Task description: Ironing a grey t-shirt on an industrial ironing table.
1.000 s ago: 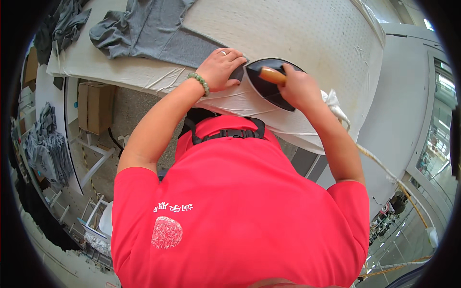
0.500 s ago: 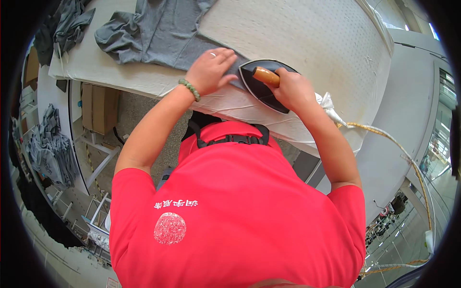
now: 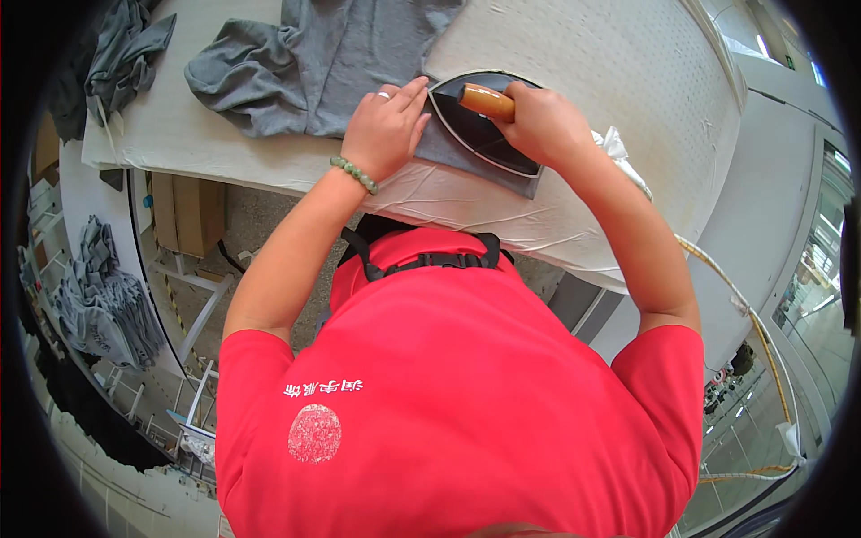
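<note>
A grey knit garment lies on the pale padded ironing table, bunched at its left and flat toward the right. My right hand is wrapped round the orange-brown handle of a dark iron. The iron rests on the garment's flat strip, its pointed tip toward my left hand; its soleplate is hidden. Grey cloth shows along its near side, ending in a corner at the right. With fingers stretched out, my left hand lies on the cloth beside the iron's tip. A green bead bracelet circles that wrist.
The table's near edge runs just in front of me. A yellow-and-white hose hangs at the right. More grey garments lie at the table's far left and hang below it. A cardboard box stands under the table.
The iron in my right hand has moved a little away from me. More grey cloth shows along its near side. My left hand has moved slightly right and lies closer to the iron's tip.
</note>
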A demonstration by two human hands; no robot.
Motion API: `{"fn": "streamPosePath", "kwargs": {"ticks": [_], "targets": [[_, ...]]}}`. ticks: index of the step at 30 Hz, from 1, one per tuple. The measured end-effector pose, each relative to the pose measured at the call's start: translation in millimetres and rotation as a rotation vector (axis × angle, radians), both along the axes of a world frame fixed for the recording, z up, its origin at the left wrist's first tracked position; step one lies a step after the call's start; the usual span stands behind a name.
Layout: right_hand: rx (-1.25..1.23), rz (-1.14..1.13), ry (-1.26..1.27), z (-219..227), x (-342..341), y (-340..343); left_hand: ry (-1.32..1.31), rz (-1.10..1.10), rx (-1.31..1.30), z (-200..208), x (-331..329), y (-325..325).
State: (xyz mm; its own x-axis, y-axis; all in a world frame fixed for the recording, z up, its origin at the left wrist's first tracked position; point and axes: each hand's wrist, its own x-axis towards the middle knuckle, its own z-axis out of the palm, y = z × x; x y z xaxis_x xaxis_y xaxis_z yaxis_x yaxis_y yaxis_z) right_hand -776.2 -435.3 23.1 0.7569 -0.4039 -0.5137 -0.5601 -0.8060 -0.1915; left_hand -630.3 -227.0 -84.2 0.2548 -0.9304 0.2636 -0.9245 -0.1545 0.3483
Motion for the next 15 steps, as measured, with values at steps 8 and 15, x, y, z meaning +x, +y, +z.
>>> {"fn": "streamPosePath", "kwargs": {"ticks": [8, 15], "targets": [[0.024, 0.337, 0.032, 3, 34, -4, 0.505, 0.115, -0.11, 10, 26, 7], [0.028, 0.374, 0.048, 3, 78, 10, 0.929, 0.706, -0.321, 18, 44, 121]]}}
